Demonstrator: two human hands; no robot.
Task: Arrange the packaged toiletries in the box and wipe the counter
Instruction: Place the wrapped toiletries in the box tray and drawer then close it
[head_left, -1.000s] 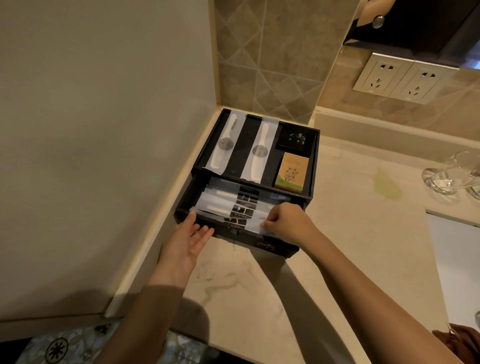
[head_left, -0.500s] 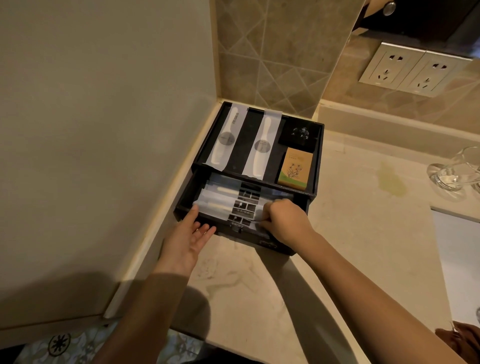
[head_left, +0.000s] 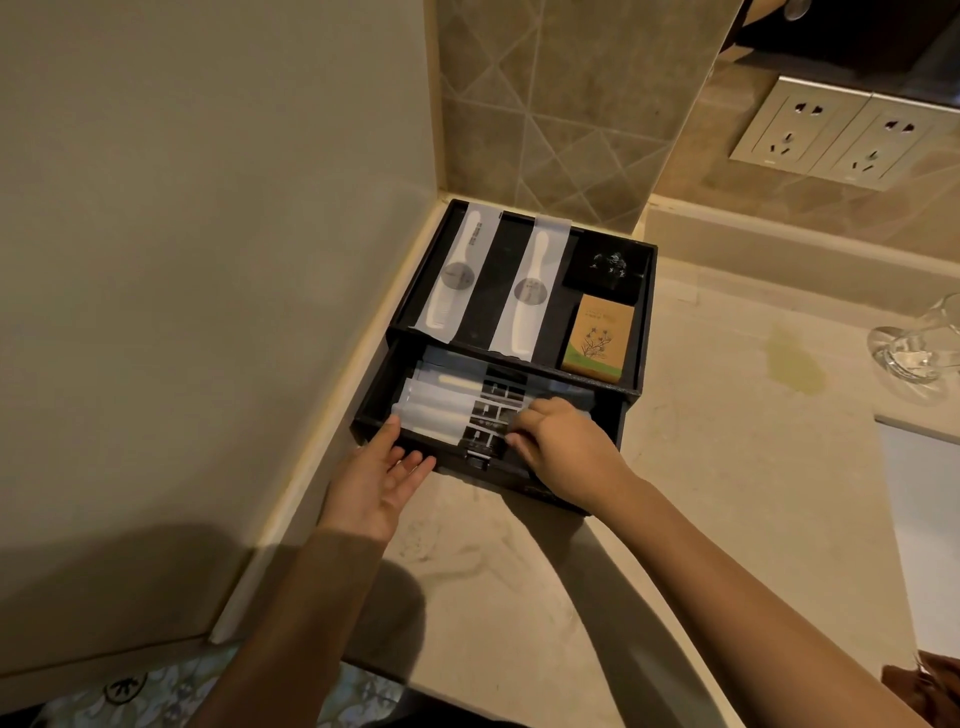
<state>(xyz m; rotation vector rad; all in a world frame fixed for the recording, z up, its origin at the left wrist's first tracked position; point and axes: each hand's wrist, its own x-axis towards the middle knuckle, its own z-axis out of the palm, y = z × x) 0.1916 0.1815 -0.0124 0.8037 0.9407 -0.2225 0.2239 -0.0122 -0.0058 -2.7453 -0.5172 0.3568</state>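
Observation:
A black toiletry box stands in the counter corner with its lower drawer pulled out. On its top tray lie two wrapped white combs, a brown soap carton and a small black packet. Several clear-wrapped toothbrush packs lie stacked in the drawer. My left hand rests with fingers apart against the drawer's front left, a fingertip at the packs' left end. My right hand is curled over the packs' right end, fingertips on the wrappers.
The beige marble counter carries a yellowish stain to the right of the box. A clear glass stands at the right edge, a white sink rim below it. Wall sockets sit above. A plain wall closes off the left.
My right hand has slid a little left and lower over the packs in the drawer. My left hand has stayed at the drawer's front left. The camera has tipped slightly down.

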